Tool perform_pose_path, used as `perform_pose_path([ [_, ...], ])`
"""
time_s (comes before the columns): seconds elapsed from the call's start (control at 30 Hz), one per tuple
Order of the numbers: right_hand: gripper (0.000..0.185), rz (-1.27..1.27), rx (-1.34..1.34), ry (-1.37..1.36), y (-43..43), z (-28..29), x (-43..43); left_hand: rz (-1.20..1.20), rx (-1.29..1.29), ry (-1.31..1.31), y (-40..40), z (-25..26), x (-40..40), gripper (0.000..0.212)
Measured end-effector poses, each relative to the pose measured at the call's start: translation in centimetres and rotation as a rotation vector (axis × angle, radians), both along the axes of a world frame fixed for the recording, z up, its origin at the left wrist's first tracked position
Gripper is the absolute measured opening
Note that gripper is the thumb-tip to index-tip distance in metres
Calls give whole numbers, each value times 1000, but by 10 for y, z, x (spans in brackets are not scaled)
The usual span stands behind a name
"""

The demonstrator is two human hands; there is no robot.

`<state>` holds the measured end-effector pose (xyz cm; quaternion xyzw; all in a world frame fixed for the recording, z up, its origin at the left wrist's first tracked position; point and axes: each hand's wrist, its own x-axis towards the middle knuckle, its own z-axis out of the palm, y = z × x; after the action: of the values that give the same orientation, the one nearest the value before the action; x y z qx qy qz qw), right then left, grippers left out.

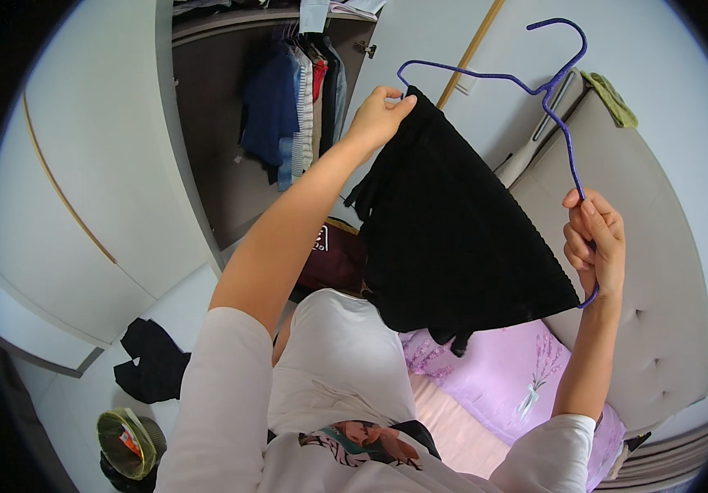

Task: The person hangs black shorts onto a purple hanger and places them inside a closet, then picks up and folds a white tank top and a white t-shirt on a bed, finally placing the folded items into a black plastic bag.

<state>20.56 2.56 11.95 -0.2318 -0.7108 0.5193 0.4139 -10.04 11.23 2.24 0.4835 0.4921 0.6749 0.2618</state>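
Observation:
A black garment (459, 228) hangs from a purple clothes hanger (502, 76), its upper edge slanting down from left to right. My left hand (382, 117) pinches the garment's upper left corner by the hanger's left end. Wrapped round the hanger's right arm, my right hand (597, 243) holds it near the garment's lower right corner. The hanger's hook points up and to the left, with nothing on it. Whether the garment is a skirt or something else cannot be told from this side.
Ahead, an open wardrobe (206, 135) holds several hanging clothes (286, 105). A padded headboard (631, 246) and a lilac floral pillow (489, 370) are on the right. Black cloth (151, 360) and a lined waste bin (129, 444) are on the floor at left. A maroon bag (335, 262) stands ahead.

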Motion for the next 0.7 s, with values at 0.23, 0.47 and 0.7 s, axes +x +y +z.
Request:
perform_pose_path([
  [0.23, 23, -43, 29, -53, -1, -8, 25, -126, -121, 100, -1, -7, -1, 20],
  [0.47, 22, -71, -34, 15, 4, -15, 36, -15, 171, -196, 14, 46, -13, 14],
  [0.7, 23, -171, 74, 89, -4, 0, 47, -78, 288, -127, -14, 78, -23, 15],
])
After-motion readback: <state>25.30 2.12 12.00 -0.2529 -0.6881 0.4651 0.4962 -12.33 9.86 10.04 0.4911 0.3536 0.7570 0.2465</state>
